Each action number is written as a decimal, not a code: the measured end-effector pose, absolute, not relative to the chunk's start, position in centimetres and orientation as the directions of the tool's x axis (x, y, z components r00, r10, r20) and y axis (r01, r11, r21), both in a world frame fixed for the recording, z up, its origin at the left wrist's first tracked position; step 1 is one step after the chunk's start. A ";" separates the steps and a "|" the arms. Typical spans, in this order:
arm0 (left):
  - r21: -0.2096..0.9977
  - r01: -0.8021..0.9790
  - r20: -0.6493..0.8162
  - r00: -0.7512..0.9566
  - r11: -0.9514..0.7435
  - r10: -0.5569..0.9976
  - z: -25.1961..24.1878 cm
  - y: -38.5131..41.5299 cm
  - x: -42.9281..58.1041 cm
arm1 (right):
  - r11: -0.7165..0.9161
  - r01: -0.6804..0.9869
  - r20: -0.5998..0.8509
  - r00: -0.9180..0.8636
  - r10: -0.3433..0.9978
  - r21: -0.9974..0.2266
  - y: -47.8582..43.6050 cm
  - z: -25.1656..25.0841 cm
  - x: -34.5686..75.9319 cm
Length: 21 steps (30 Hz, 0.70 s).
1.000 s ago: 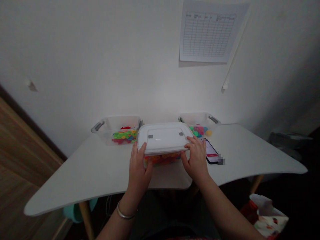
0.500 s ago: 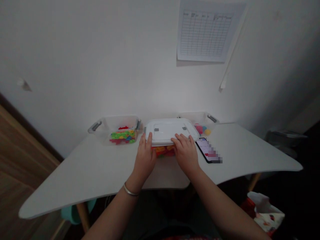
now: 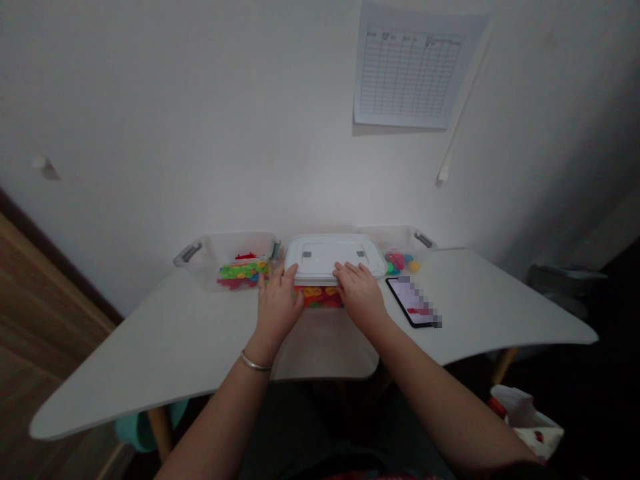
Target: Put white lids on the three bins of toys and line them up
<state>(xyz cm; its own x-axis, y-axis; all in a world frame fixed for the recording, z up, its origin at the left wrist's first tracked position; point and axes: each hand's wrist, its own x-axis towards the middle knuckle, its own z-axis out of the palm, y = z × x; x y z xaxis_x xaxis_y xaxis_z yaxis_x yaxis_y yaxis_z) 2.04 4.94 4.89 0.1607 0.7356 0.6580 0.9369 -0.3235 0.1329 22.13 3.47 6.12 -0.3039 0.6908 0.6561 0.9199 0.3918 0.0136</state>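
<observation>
From the head camera, a clear plastic box [image 3: 315, 293] with a white lid [image 3: 335, 257] sits on a white table [image 3: 165, 353], near the table's far edge and between two clear bins. Orange, red and yellow toy pieces [image 3: 319, 297] show through its front wall.

Both hands lie just in front of the box and reach onto it. The left hand [image 3: 277, 310] has its fingers spread and lightly curled at the lid's near left edge. The right hand [image 3: 360, 297] rests its slightly curled fingers on the near right edge. Neither hand is closed into a fist, and both touch the lid, but from this dim view it is hard to tell whether they grip it or only press on it. A metal bangle [image 3: 255, 363] circles the left wrist.

The left bin [image 3: 200, 260] holds green and red pieces [image 3: 243, 272]. The right bin [image 3: 395, 237] holds mixed coloured pieces [image 3: 399, 260]. A phone [image 3: 413, 301] with a pixelated screen lies just beyond the right hand, beside the box.
</observation>
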 end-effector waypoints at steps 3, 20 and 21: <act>0.109 0.935 0.673 0.181 -0.338 0.717 5.2 5.0 1.8 | 0.409 0.912 0.689 -0.314 0.653 0.029 3.4 5.9 22.4; 0.142 0.970 0.619 0.067 -0.196 0.783 6.5 4.0 1.0 | 0.544 0.839 0.715 -0.403 0.571 0.038 7.2 5.2 22.3; 0.177 0.962 0.612 0.059 -0.209 0.788 6.4 4.3 1.0 | 0.539 0.842 0.703 -0.403 0.586 0.032 7.5 5.3 22.1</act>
